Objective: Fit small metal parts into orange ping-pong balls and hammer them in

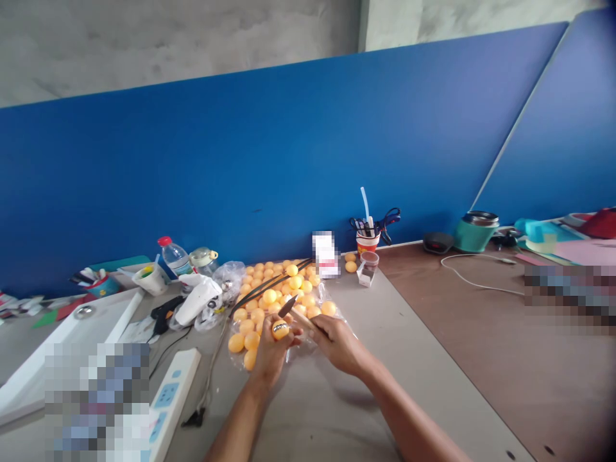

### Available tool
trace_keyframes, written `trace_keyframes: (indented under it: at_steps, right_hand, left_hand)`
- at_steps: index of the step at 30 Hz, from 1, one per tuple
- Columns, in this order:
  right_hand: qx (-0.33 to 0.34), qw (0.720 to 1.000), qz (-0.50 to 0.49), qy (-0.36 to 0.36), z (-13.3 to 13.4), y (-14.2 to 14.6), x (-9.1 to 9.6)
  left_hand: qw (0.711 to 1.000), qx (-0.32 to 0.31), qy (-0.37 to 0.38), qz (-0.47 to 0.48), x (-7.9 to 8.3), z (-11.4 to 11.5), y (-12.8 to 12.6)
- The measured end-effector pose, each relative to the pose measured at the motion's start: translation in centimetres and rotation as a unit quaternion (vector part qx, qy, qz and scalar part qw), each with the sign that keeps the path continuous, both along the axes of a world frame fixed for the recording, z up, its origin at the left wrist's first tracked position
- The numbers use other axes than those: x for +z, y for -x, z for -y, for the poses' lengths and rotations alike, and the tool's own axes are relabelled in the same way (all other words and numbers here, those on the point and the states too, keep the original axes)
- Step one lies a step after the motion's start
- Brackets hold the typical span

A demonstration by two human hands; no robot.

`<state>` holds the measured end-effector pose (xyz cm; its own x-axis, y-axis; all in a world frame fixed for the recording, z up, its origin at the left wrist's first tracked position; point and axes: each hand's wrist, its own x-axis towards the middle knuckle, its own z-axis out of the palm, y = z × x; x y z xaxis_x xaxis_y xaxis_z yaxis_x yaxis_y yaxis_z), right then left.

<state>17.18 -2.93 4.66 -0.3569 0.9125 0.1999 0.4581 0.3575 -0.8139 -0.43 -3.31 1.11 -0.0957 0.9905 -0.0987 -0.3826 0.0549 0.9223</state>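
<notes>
While a blue partition (269, 160) stands beyond both hands, a grey table (332, 410) runs beneath them. Just past the fingers, a clear plastic bag (341, 313) spreads under a crowd of orange balls (269, 296), and dark strips (272, 284) lie across these. Right of the held ball, the right hand (339, 344) is closed around the pale handle of a knife (287, 306), its dark blade angled up just above the left hand's grip. That left hand (270, 351) pinches one marked ball (280, 330) between thumb and fingers; a dark-and-pale band crosses it, whether cut or printed I cannot tell. Work looks under way on this single ball; those beyond the grip appear plain and, I judge, remain to be done. Two separate balls (351, 266) sit farther off to the right, too small to tell whether finished.
</notes>
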Motion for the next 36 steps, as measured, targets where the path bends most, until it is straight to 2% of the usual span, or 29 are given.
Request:
trace_keyframes:
  at_steps: [4,7,10,17,24,28,36]
  right_hand:
    - [0.002,1.000,0.009,0.000,0.0,0.0,-0.1]
    - [0.010,1.000,0.021,0.003,0.1,0.1,0.0]
    - [0.019,0.999,0.027,0.009,0.2,0.1,0.2]
    - [0.018,1.000,0.025,0.003,0.2,0.2,-0.1]
    - [0.017,1.000,0.013,0.013,0.2,0.3,0.0]
    - [0.017,0.999,0.018,0.025,0.2,0.4,0.1]
    - [0.012,1.000,-0.002,0.018,0.4,0.6,0.3]
  left_hand:
    - [1.000,0.008,-0.008,0.018,-0.3,0.0,0.1]
    - [0.999,0.015,-0.014,-0.027,-1.0,-0.2,0.5]
    - [0.998,-0.004,-0.022,-0.055,-1.4,-0.4,0.7]
    - [0.998,0.000,-0.007,-0.066,-0.6,-0.2,0.4]
    - [0.997,0.004,-0.009,-0.082,-1.1,-0.4,0.6]
    - [0.998,-0.001,0.000,-0.059,-1.4,-0.5,0.6]
    - [0.999,0.002,0.006,-0.043,-1.1,-0.3,0.7]
